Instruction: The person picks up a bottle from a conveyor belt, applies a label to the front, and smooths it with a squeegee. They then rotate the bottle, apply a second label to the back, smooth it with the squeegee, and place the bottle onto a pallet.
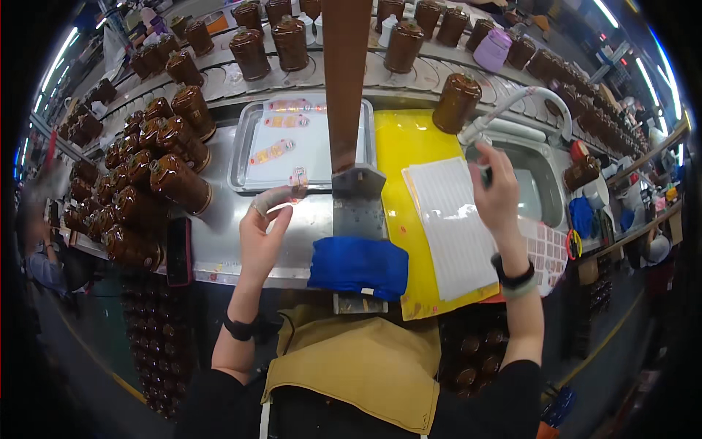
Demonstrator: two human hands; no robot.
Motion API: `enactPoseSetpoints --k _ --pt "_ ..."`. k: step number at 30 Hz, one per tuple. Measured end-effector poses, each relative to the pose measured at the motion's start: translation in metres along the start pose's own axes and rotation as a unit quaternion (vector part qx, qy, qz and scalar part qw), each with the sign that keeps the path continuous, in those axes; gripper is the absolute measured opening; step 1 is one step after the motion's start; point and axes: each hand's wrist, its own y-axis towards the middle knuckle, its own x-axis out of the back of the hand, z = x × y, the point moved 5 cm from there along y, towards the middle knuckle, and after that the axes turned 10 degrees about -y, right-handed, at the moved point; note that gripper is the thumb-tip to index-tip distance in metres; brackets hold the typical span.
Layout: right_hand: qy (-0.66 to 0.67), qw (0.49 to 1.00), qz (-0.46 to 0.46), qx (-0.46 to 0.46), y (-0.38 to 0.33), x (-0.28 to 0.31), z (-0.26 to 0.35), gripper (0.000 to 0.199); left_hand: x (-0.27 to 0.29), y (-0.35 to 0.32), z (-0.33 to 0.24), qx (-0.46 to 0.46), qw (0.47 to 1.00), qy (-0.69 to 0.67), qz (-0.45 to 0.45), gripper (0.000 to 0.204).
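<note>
We are keeping the blue cloth (358, 267) near us. Our left hand (263, 227) is pinching a small label (297, 178) at the tray (245, 157) edge; we should lift it flat. Our right hand (497, 194) is closed around a dark tool (485, 174) over the white sheet (446, 219), near the sink (541, 183).

Factory hall, steel worktop (219, 241) with a curved conveyor (241, 80) along its far edge, carrying brown ceramic jars (250, 53). More jars piled at the worktop's left end. Sink (537, 183) with white faucet (526, 99) at the right end. Strip lights (62, 51) overhead on both sides. Dark floor (73, 366) with a yellow line.
</note>
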Motion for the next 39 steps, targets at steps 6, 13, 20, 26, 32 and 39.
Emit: enactPoseSetpoints --k 6,13,20,26,32,39 --pt "-0.308 0.949 0.012 -0.059 0.145 -0.099 -0.079 0.044 0.009 0.001 -0.014 -0.046 0.993 0.104 -0.032 0.025" --pt "-0.298 0.947 0.072 -0.091 0.162 -0.109 -0.088 0.040 0.054 -0.008 -0.011 -0.032 0.989 0.109 -0.097 0.025" --pt "-0.257 0.964 -0.011 0.062 0.134 -0.083 -0.055 0.024 0.008 0.005 -0.030 -0.053 0.996 0.078 0.005 0.031" --pt "-0.057 0.984 0.035 0.163 0.099 0.030 0.075 0.017 -0.009 -0.002 -0.026 -0.018 0.996 0.030 0.079 0.043" --pt "0.183 0.943 0.219 0.170 0.054 0.057 0.151 0.014 -0.095 -0.023 -0.049 0.007 0.952 -0.132 0.278 0.094" --pt "0.379 0.876 0.241 -0.176 -0.027 -0.023 0.105 0.033 -0.109 -0.054 -0.017 0.238 0.930 -0.218 0.177 0.079"
